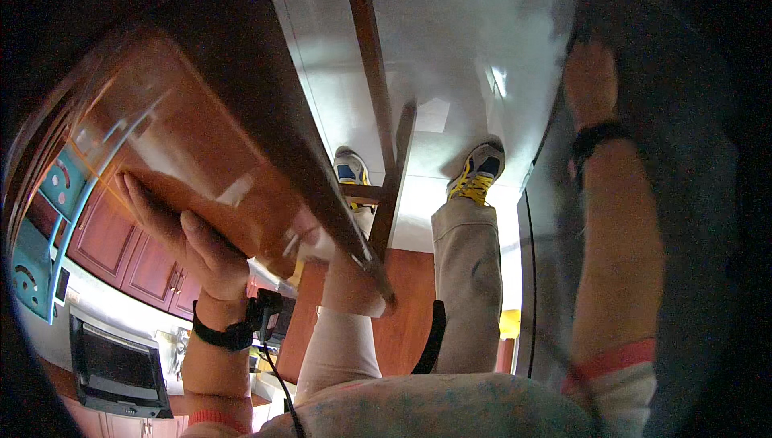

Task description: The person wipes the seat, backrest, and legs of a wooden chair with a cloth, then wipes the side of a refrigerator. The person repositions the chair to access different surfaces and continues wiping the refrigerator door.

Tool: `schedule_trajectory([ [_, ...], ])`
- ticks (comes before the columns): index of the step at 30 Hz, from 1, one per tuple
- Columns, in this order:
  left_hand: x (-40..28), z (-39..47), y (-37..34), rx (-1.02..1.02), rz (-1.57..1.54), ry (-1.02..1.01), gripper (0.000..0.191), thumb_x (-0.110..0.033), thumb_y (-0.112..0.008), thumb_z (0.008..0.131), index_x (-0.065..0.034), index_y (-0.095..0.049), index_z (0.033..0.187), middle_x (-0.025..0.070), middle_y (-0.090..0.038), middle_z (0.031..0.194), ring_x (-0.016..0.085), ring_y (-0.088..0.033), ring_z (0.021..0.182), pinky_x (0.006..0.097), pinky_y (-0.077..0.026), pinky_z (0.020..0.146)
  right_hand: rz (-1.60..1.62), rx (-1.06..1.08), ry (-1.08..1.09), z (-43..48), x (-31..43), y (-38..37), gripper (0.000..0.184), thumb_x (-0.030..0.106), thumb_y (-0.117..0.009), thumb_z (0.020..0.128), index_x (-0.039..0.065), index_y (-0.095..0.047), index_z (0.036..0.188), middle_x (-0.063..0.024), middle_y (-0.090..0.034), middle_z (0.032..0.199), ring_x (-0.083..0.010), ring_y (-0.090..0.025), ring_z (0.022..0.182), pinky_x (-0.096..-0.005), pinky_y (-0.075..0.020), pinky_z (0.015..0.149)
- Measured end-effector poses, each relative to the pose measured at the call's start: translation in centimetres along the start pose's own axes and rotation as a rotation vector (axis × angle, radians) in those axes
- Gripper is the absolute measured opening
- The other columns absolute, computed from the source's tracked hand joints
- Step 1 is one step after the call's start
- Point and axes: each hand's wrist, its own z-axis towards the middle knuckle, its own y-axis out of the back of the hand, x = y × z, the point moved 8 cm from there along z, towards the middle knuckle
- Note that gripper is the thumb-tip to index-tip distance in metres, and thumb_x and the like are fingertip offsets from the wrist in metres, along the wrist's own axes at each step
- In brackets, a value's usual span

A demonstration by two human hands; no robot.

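Observation:
At the left, my left hand lies against a glossy brown wooden tabletop, its fingers stretched out and its thumb apart. Nothing shows in its grasp. A black wrist strap with a small device and a dark cable is on that wrist. My right hand reaches up along a dark grey panel at the right. Deep shadow hides its fingertips, so what they touch or hold is unclear. Another black strap circles the right wrist.
Dark wooden legs with a crossbar stand on the pale floor near my sneakers. Leftward are a blue frame with smiling cutouts, reddish cabinets and a dark-screened appliance. A yellow object shows behind my legs.

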Motion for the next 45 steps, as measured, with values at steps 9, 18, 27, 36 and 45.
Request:
schedule_trajectory([
  [9, -0.4, 0.5, -0.2, -0.044, 0.010, -0.011, 0.063, -0.031, -0.043, 0.097, 0.0047, -0.024, 0.145, 0.0266, -0.019, 0.152, 0.040, -0.017, 0.142, 0.0467, -0.010, 0.116, 0.051, 0.156, 0.220, -13.6, 6.7, -5.3, 0.032, 0.021, -0.051, 0.091, 0.007, -0.065, 0.116, -0.0054, -0.057, 0.120, -0.0231, -0.048, 0.116, -0.0397, -0.0301, 0.101],
  [18, -0.4, 0.5, -0.3, -0.112, 0.158, 0.041, 0.066, -0.037, -0.048, 0.094, 0.0006, -0.030, 0.144, 0.0235, -0.023, 0.152, 0.044, -0.016, 0.141, 0.0576, -0.010, 0.113, -0.189, -0.523, -0.265, -11.6, -15.3, 17.9, 0.024, 0.017, -0.053, 0.089, 0.009, -0.064, 0.108, -0.0058, -0.058, 0.115, -0.0228, -0.051, 0.108, -0.0373, -0.0413, 0.088],
  [27, -0.4, 0.7, -0.6, -0.135, 0.221, 0.086, 0.069, -0.043, -0.050, 0.090, 0.0019, -0.036, 0.141, 0.0249, -0.027, 0.150, 0.045, -0.016, 0.141, 0.0581, -0.009, 0.113, -0.109, -0.425, -0.231, -20.4, -9.7, 13.0, 0.034, 0.017, -0.052, 0.087, 0.005, -0.061, 0.117, -0.0083, -0.055, 0.122, -0.0265, -0.046, 0.115, -0.0391, -0.0374, 0.093],
  [36, -0.5, 0.8, -0.8, -0.101, 0.201, 0.125, 0.072, -0.050, -0.044, 0.091, 0.0002, -0.035, 0.142, 0.0242, -0.024, 0.151, 0.045, -0.012, 0.141, 0.0585, -0.004, 0.113, 0.081, 0.489, 0.455, -42.3, 10.7, -5.5, 0.036, 0.025, -0.046, 0.095, 0.007, -0.062, 0.122, -0.0080, -0.059, 0.122, -0.0229, -0.048, 0.114, -0.0423, -0.0319, 0.097],
  [45, -0.6, 0.7, -0.5, -0.104, 0.213, 0.135, 0.071, -0.050, -0.044, 0.092, -0.0015, -0.033, 0.144, 0.0215, -0.023, 0.153, 0.042, -0.011, 0.142, 0.0583, -0.005, 0.113, -0.323, -0.588, -0.326, -22.7, -20.6, 26.5, 0.023, 0.017, -0.054, 0.086, 0.014, -0.062, 0.108, -0.0039, -0.059, 0.106, -0.0228, -0.052, 0.105, -0.0385, -0.0414, 0.083],
])
